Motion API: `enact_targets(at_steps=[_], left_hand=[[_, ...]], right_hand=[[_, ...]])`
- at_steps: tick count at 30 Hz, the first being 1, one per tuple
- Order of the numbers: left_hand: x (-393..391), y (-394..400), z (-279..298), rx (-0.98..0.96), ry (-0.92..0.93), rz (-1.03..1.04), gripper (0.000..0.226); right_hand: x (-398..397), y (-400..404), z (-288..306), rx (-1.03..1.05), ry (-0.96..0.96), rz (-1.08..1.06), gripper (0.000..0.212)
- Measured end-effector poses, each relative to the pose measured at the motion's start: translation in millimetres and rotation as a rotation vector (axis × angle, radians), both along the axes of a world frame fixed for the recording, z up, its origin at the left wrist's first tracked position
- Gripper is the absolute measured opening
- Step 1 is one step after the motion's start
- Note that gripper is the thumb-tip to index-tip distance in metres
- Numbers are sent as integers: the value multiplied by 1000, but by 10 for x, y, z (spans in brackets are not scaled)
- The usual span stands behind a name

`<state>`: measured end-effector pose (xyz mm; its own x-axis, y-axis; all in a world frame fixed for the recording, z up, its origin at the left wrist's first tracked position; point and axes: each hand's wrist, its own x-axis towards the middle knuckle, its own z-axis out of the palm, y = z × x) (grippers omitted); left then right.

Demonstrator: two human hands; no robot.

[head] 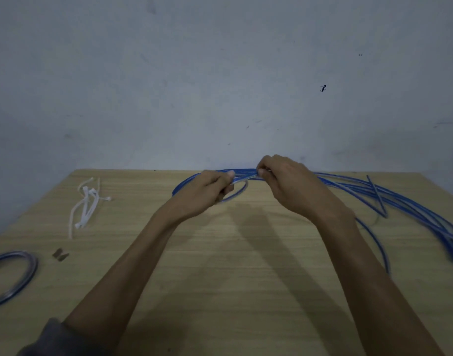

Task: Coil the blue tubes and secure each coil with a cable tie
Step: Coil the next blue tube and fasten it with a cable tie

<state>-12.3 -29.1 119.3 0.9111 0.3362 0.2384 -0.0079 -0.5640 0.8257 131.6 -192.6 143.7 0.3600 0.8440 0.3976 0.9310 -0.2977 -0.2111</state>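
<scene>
I judge coiling underway: my left hand grips the blue coil, my right hand pinches the tube beside it; next, another loop.

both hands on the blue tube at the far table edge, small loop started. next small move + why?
Probably draw another turn in with the right hand while the left hand grips the loop. Only a small loop is formed; most loose tube trails right across the table. The cable ties lie untouched at left.
</scene>
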Motion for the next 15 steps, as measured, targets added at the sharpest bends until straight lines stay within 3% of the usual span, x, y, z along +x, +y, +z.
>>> enact_targets(at_steps=[2,6,10,15], left_hand=[[-14,-26,76,-246,-22,-59,44],[-57,-46,184,-560,-150,-125,43],[-103,-28,277,-856,-244,-125,44],[-148,48,315,-1152,-360,-172,37]], right_hand=[[-23,-4,13,60,55,35,22],[-104,11,55,218,114,98,34],[-131,39,33,354,145,127,24],[-112,123,-77,424,2,117,23]])
